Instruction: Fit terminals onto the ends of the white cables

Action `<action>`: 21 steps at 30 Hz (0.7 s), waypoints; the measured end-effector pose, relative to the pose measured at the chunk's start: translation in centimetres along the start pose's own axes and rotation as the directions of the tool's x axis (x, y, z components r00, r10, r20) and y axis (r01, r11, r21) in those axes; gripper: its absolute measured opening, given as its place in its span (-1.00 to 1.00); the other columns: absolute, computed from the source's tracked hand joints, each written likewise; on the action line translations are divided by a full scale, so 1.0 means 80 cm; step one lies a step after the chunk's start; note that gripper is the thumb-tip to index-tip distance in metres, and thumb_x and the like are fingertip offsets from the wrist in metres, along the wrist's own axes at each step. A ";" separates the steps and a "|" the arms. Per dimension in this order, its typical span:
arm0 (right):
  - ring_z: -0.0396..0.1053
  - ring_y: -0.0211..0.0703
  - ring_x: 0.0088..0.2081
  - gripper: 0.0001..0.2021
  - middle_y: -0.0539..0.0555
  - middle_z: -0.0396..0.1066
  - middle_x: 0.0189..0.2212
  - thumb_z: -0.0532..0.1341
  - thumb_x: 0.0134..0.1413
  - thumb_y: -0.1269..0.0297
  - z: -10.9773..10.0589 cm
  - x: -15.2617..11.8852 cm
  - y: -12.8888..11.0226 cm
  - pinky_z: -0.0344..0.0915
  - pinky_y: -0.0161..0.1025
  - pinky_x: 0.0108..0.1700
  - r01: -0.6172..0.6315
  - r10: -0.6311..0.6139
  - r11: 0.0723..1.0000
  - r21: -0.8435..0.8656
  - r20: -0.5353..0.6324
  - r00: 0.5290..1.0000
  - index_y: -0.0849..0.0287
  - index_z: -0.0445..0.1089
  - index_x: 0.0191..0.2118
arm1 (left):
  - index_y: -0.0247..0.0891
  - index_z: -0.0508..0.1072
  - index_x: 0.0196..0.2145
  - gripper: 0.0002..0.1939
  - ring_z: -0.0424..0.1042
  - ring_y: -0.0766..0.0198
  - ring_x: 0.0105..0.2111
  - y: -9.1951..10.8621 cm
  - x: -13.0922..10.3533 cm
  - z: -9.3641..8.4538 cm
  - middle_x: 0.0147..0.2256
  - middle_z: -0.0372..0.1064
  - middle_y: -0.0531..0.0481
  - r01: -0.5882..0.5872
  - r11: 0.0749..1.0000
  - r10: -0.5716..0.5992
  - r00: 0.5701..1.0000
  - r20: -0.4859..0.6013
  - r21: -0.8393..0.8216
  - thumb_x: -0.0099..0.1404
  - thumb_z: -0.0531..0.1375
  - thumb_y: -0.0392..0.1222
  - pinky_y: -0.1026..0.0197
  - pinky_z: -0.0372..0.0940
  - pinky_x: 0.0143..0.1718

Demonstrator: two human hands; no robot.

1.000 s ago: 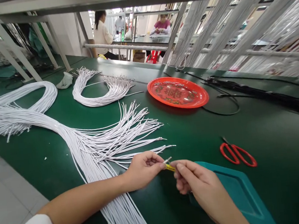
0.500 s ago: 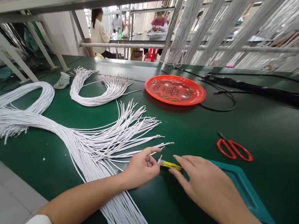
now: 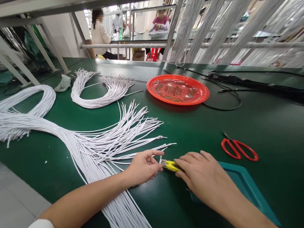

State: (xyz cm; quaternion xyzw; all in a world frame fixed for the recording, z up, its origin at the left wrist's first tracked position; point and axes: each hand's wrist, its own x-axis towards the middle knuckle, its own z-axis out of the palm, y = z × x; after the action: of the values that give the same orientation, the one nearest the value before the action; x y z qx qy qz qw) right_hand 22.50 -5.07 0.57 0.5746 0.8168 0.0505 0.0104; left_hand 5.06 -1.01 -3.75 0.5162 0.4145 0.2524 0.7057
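Observation:
My left hand (image 3: 144, 167) is closed in a pinch on the end of a white cable, near the tips of a large bundle of white cables (image 3: 91, 147). Close to its fingertips is the metallic end of a yellow tool (image 3: 171, 166). My right hand (image 3: 199, 172) has its thumb and fingers wrapped round the other end of that tool, which looks like a small cutter. Part of the tool is hidden by the fingers. Beneath the right hand lies a teal tray (image 3: 254, 193).
Red-handled scissors (image 3: 238, 149) lie right of the tray. Farther back are a red oval plate (image 3: 178, 89), black cables (image 3: 266, 86), a curved white cable bundle (image 3: 92, 103) and a crumpled cloth (image 3: 63, 83). Metal frame bars cross above. Two people sit beyond.
My right hand has closed round the yellow tool, its fingers nearer to it than before. My left hand has moved very little and keeps its pinch.

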 end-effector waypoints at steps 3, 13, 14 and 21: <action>0.33 -0.05 -0.22 -0.89 0.07 0.45 -0.41 0.13 -0.07 0.40 0.003 0.002 0.001 0.04 -0.02 -0.06 -0.010 0.009 0.999 0.036 0.011 1.000 0.13 0.40 -0.43 | -0.30 0.30 -0.05 -0.54 0.14 0.54 -0.74 -0.002 0.000 -0.001 -0.56 0.28 0.13 0.022 1.000 -0.022 0.999 0.026 -0.006 0.04 0.15 -0.29 0.44 0.08 -0.73; 0.33 -0.03 -0.16 -0.85 0.09 0.44 -0.38 0.04 0.02 0.38 0.013 -0.006 0.007 0.00 0.07 -0.03 0.020 -0.017 0.998 0.051 -0.056 0.998 0.14 0.35 -0.40 | -0.33 0.31 -0.05 -0.51 0.19 0.50 -0.71 -0.011 0.004 -0.001 -0.58 0.28 0.12 0.072 0.997 -0.073 0.996 0.045 0.029 0.00 0.18 -0.31 0.42 0.15 -0.70; 0.33 -0.02 -0.16 -0.86 0.10 0.44 -0.37 0.05 0.01 0.37 0.012 -0.006 0.007 0.01 0.08 -0.03 0.018 -0.016 0.999 0.041 -0.054 0.998 0.14 0.35 -0.38 | -0.33 0.31 -0.05 -0.51 0.19 0.50 -0.71 -0.011 0.004 -0.001 -0.58 0.28 0.12 0.076 0.997 -0.077 0.996 0.047 0.033 0.00 0.18 -0.32 0.42 0.15 -0.70; 0.30 0.09 -0.14 -0.65 0.17 0.43 -0.28 0.21 -0.13 0.23 0.009 -0.001 0.005 0.01 0.22 -0.02 0.004 -0.003 1.000 -0.015 0.041 0.999 0.19 0.34 -0.14 | -0.32 0.32 -0.09 -0.56 0.23 0.48 -0.70 -0.010 0.001 -0.001 -0.58 0.27 0.13 0.041 0.997 -0.042 0.999 0.016 0.070 0.01 0.15 -0.33 0.41 0.16 -0.69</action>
State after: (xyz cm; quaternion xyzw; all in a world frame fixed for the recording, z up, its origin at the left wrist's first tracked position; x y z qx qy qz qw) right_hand 22.94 -4.96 -0.12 0.5739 0.8171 0.0448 0.0314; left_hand 5.01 -1.18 -4.56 0.5337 0.4276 0.2186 0.6961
